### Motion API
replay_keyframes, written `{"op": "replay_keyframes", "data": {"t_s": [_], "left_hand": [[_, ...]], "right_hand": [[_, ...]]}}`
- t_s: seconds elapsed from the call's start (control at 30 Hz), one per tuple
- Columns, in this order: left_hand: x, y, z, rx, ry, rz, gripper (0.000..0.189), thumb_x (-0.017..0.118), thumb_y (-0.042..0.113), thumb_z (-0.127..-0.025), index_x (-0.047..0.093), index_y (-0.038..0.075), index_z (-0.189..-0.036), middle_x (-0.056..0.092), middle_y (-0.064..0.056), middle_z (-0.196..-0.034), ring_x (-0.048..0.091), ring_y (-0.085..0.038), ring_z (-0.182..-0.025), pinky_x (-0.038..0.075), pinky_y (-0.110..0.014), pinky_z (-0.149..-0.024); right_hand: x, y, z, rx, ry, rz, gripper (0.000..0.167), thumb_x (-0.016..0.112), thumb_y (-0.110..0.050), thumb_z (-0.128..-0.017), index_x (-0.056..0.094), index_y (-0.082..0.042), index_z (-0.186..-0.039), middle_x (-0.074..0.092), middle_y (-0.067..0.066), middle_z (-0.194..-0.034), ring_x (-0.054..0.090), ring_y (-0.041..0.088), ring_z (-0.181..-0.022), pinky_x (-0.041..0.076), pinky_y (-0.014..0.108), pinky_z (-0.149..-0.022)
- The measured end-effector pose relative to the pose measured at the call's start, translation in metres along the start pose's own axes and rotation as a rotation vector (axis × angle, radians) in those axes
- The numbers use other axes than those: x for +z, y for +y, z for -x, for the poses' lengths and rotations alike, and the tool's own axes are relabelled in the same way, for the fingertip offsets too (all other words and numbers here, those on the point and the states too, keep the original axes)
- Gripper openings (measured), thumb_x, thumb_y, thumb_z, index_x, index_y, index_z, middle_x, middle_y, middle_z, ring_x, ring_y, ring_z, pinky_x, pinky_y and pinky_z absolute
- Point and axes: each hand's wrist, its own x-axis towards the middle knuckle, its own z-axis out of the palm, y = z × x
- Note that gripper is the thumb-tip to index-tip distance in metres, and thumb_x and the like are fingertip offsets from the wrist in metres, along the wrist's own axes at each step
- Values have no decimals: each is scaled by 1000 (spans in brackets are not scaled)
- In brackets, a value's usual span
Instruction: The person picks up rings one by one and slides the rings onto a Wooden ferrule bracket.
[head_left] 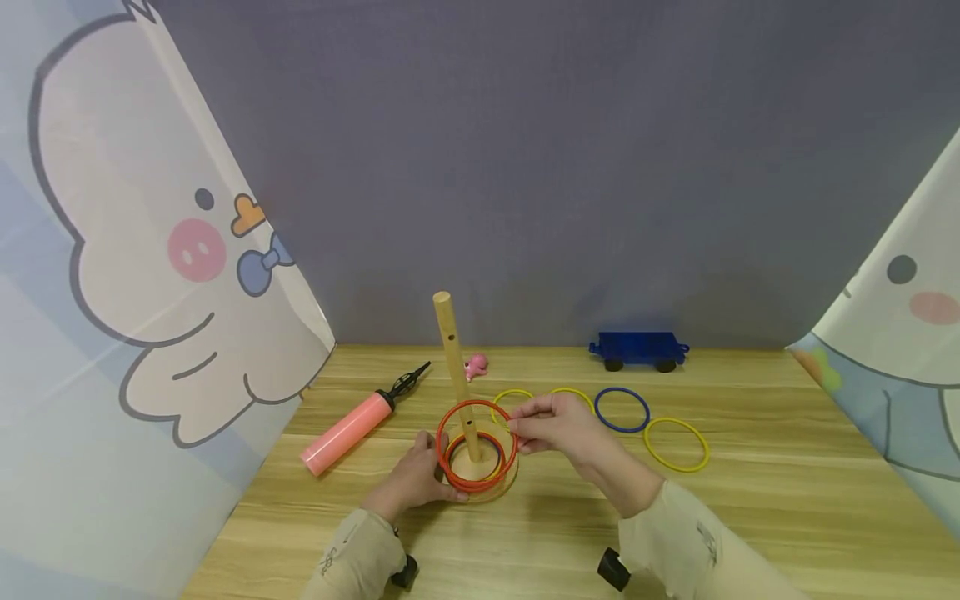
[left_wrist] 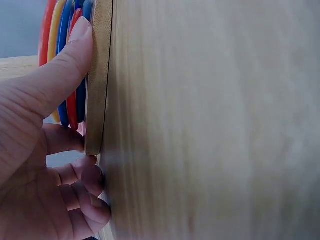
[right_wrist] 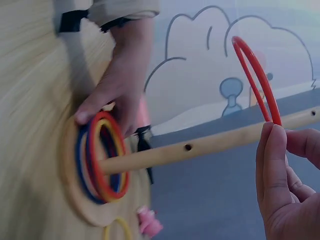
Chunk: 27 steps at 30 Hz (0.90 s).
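Note:
A wooden ring-toss stand point(head_left: 457, 358), with a round base point(left_wrist: 98, 90) and an upright post point(right_wrist: 165, 154), stands before me. Several red, yellow and blue rings lie stacked round the foot of its post. My left hand point(head_left: 415, 479) grips the edge of the base, its thumb up against the stacked rings. Between thumb and fingertips, my right hand point(head_left: 558, 429) pinches a red ring point(right_wrist: 260, 75). This ring is raised and tilted, well above the stack and close to the post. Whether it encircles the post I cannot tell.
Two yellow rings, a blue ring point(head_left: 599, 410) and another yellow ring point(head_left: 708, 454) lie behind and right. A pink pump point(head_left: 348, 433) with a black nozzle is at left. A small pink toy point(head_left: 476, 365) and a blue toy wagon point(head_left: 637, 348) stand near the grey backdrop.

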Motion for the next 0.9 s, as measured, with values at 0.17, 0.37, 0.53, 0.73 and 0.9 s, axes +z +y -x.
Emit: {"op": "replay_keyframes", "data": {"t_s": [0.17, 0.37, 0.53, 0.73, 0.9], "left_hand": [[-1, 0, 0, -26, -21, 2, 115, 87, 52, -64, 35, -8, -147, 40, -27, -134, 49, -40, -116, 41, -51, -96], [-1, 0, 0, -27, -12, 13, 111, 87, 51, -64, 38, -5, -146, 41, -24, -131, 50, -40, -114, 42, -51, -94], [1, 0, -1, -9, -10, -31, 113, 87, 52, -65, 37, -8, -146, 41, -12, -108, 47, -23, -91, 44, -42, -82], [0, 2, 0, -13, -9, -36, 113, 87, 51, -65, 36, -9, -145, 40, -12, -108, 46, -23, -89, 44, -41, -81], [0, 1, -1, -16, -11, -32, 112, 87, 50, -65, 36, -9, -145, 40, -12, -108, 45, -22, -89, 44, -41, -81]], "right_hand": [[8, -24, -2, -51, -7, -21, 23, 67, -2, -90, 64, 14, -105, 68, 5, -82, 64, 11, -67, 55, 29, -68], [12, -51, -3, -115, 5, -50, 21, 65, 0, -91, 63, 15, -105, 68, 5, -82, 64, 12, -66, 55, 29, -68], [15, -79, -1, -180, 81, -112, 20, 65, 3, -90, 63, 14, -107, 69, 8, -84, 66, 15, -67, 56, 30, -68], [19, -106, 0, -259, 177, -150, 21, 68, -2, -90, 65, 9, -108, 68, 11, -86, 66, 17, -71, 56, 34, -74], [21, -112, -5, -263, 222, -174, 22, 68, -4, -91, 65, 8, -109, 67, 11, -86, 65, 16, -70, 55, 35, -76]]}}
